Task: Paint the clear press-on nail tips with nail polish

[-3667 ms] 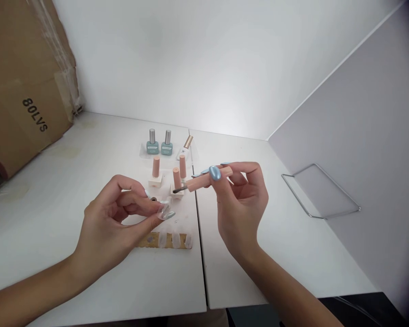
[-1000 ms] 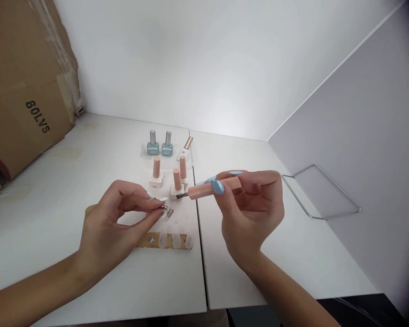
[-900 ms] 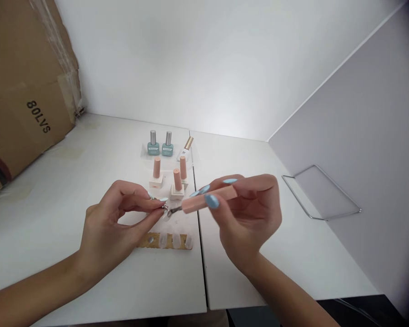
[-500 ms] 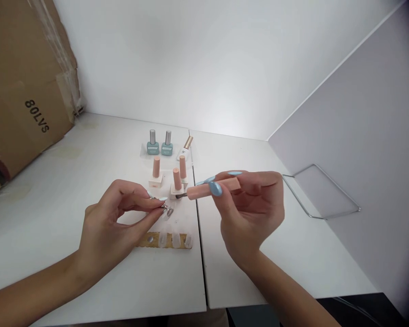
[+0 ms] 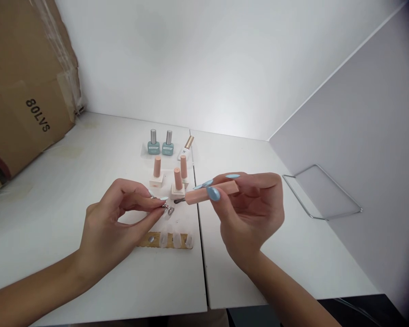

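Pinched in my right hand [image 5: 250, 218] is a nail polish brush [image 5: 211, 192] with a pink cap handle; its dark bristle tip points left. My left hand [image 5: 122, 218] is closed, thumb against fingers, on a small metal holder carrying a nail tip [image 5: 169, 211]. The bristles are just to the upper right of that tip, and contact cannot be made out. Below lies a gold strip [image 5: 156, 240] with several clear nail tips [image 5: 176, 240] on it, partly covered by my left hand. Behind the brush stands a pink-capped polish bottle [image 5: 178, 184].
Two more pink-capped bottles [image 5: 157, 171] stand nearby. Farther back are two teal bottles [image 5: 153, 143] and a tilted white bottle with a gold cap [image 5: 186, 147]. A cardboard box [image 5: 30, 81] fills the left corner. A wire frame [image 5: 322, 191] is at the right wall.
The brush has moved slightly left and down, bringing its bristles closer to the nail tip. My left hand has hardly moved.
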Demonstrator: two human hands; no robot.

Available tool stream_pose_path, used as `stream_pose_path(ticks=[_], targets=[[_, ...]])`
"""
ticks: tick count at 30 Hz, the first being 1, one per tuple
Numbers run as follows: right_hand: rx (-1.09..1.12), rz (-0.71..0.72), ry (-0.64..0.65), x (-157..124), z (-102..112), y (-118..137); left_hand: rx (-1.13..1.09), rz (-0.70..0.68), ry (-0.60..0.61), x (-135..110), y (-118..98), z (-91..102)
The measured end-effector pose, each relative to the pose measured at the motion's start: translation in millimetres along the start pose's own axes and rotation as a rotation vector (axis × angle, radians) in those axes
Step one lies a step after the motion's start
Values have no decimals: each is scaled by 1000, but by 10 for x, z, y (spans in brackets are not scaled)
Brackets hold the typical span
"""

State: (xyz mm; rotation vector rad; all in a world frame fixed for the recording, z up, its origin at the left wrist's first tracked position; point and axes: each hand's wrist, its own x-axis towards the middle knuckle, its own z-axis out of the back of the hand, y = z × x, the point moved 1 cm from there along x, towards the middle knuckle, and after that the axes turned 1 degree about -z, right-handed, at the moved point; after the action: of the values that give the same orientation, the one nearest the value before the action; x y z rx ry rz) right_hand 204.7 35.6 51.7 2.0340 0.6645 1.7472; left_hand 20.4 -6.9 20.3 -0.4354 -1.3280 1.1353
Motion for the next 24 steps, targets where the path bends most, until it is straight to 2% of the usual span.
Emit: stream_pose_path(ticks=[7, 15, 21, 24], targets=[[3, 13, 87, -23, 9, -27, -47, 42, 13, 19, -22, -14], [-55, -94, -56, -14, 45, -61, -127, 62, 53, 40, 14, 16], [-18, -120, 54, -51, 46, -54, -186, 99, 77, 64, -4, -4], [-52, -182, 19, -55, 52, -70, -202, 112, 76, 59, -21, -13]])
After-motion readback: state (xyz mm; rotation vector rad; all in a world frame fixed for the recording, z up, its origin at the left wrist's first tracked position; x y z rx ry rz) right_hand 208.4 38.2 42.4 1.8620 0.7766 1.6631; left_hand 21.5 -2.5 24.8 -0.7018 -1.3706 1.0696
